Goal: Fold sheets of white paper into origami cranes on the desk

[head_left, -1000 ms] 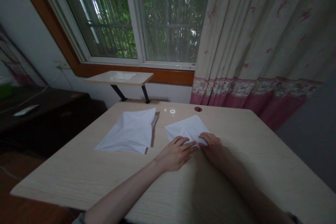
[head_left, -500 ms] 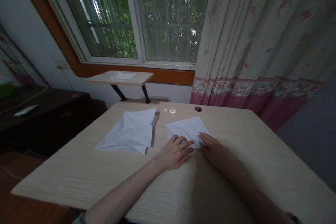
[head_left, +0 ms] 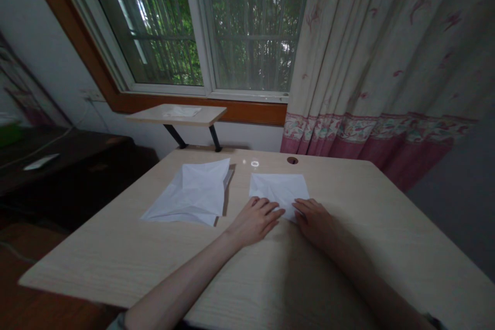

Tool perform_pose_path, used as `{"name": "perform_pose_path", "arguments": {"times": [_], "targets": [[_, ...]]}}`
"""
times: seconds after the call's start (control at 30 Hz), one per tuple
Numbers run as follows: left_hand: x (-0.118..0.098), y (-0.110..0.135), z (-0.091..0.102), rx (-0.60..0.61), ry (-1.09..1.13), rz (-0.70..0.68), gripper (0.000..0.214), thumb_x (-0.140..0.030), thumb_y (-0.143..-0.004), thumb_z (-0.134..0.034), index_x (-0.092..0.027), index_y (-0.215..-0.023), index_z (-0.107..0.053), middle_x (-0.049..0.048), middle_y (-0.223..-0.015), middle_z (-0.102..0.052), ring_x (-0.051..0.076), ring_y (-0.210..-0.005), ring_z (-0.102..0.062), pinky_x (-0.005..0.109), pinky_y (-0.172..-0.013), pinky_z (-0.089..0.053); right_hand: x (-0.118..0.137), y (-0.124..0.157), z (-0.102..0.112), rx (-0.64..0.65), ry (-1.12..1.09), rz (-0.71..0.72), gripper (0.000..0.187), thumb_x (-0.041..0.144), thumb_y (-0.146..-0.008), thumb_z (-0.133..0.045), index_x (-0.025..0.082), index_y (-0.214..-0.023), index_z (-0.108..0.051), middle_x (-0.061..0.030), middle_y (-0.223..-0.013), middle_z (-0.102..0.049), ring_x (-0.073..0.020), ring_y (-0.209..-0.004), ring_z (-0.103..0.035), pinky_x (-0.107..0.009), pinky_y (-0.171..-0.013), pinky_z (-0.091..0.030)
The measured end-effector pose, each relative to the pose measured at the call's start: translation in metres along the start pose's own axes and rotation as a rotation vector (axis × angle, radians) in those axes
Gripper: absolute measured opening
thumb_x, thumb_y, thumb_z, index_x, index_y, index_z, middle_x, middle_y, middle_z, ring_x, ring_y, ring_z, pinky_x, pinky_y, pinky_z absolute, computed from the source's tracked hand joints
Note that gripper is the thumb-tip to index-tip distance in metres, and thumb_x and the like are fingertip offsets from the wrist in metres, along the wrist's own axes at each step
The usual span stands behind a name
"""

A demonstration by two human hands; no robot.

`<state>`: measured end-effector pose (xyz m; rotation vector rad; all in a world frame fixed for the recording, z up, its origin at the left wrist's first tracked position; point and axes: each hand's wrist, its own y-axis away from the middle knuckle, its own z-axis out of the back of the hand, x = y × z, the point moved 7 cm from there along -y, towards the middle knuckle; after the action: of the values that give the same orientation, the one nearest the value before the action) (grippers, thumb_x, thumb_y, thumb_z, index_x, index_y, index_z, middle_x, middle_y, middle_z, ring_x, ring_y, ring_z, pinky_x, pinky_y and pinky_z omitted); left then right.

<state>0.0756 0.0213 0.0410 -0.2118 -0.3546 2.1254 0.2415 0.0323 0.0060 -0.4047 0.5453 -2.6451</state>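
Note:
A creased sheet of white paper (head_left: 279,185) lies on the light wooden desk (head_left: 162,268), in front of me. On its near left part rests my left hand (head_left: 258,220), fingers stretched out and slightly apart. My right hand (head_left: 315,219) touches the near right edge with its fingers extended. Neither hand grips the paper. My fingers cover the near side of the sheet. To the left is a larger stack of creased white paper sheets (head_left: 201,188), with corners that lift off the desk.
A small raised shelf (head_left: 150,114) at the desk's back left holds a folded white paper (head_left: 181,111). A round cable hole (head_left: 292,160) is near the back edge. The curtain (head_left: 348,87) hangs behind. A dark low table (head_left: 96,152) stands at the left.
The white paper under my hands has turned, so its far side now runs nearly level instead of pointing up in a corner. My hands have shifted only slightly.

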Motion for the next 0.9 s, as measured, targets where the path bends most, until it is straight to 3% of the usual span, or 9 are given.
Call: {"name": "perform_pose_path", "arguments": {"times": [0.23,0.43,0.63,0.9], "targets": [[0.000,0.000,0.000,0.003,-0.015,-0.001,0.032,-0.033,-0.101,-0.045,-0.027,-0.131,-0.054,0.0042,-0.129,-0.059,0.024,-0.109,-0.051,0.039,-0.092,-0.034,0.001,0.002,-0.005,0.029,-0.028,-0.028,0.041,0.013,-0.087,-0.047,0.015,-0.126,-0.062,-0.0159,-0.136,-0.059,-0.0258,-0.126,-0.055,-0.047,-0.106,-0.045],[0.001,0.000,0.000,-0.020,-0.041,-0.003,0.033,-0.032,-0.101,-0.042,-0.026,-0.131,-0.054,0.0062,-0.130,-0.059,0.023,-0.105,-0.053,0.038,-0.089,-0.037,0.005,0.003,-0.003,0.102,0.030,-0.039,0.042,0.017,-0.089,-0.047,0.017,-0.129,-0.061,-0.0145,-0.137,-0.058,-0.0265,-0.126,-0.056,-0.047,-0.104,-0.047],[0.005,0.000,-0.003,0.000,-0.030,0.019,0.033,-0.032,-0.101,-0.043,-0.024,-0.131,-0.054,0.0066,-0.138,-0.054,0.024,-0.113,-0.055,0.040,-0.093,-0.039,0.005,0.004,0.002,0.131,0.169,-0.100,0.033,0.027,-0.092,-0.052,0.020,-0.120,-0.067,-0.0152,-0.127,-0.065,-0.0310,-0.106,-0.069,-0.046,-0.084,-0.058],[0.010,0.003,-0.006,-0.010,0.036,0.040,0.034,-0.026,-0.099,-0.046,-0.025,-0.132,-0.055,0.0088,-0.144,-0.050,0.024,-0.121,-0.055,0.040,-0.098,-0.046,0.010,0.003,0.010,0.101,0.217,-0.096,0.024,0.029,-0.093,-0.051,0.023,-0.105,-0.071,-0.0100,-0.106,-0.075,-0.0255,-0.084,-0.073,-0.035,-0.070,-0.055]]}}
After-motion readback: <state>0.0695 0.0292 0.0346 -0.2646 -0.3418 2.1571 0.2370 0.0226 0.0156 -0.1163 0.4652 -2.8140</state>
